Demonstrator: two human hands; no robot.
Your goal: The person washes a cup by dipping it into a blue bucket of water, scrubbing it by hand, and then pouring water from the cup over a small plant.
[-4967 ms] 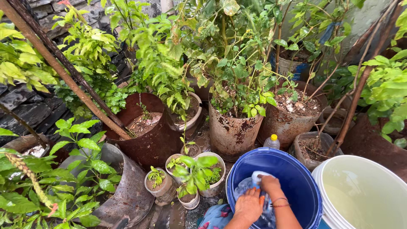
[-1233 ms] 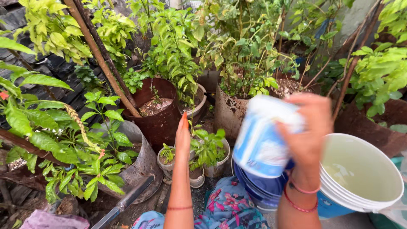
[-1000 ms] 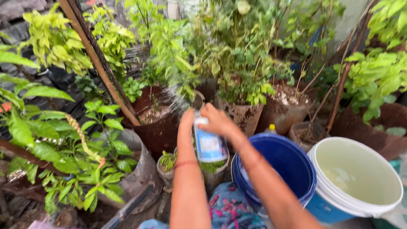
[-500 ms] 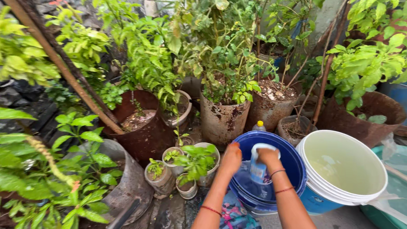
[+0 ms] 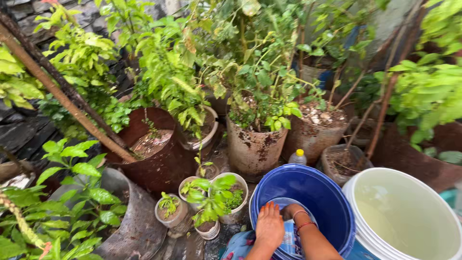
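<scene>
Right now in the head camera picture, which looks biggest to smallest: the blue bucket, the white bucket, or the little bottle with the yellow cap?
1. White bucket, partly cut off.
2. Blue bucket, close in size, so unsure.
3. Yellow-capped bottle, clearly smallest.

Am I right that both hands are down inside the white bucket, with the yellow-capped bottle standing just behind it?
Not quite. In the head view the left hand and right hand are down inside the blue bucket, not the white bucket, which stands beside it. The yellow-capped bottle does stand just behind the blue one.
</scene>
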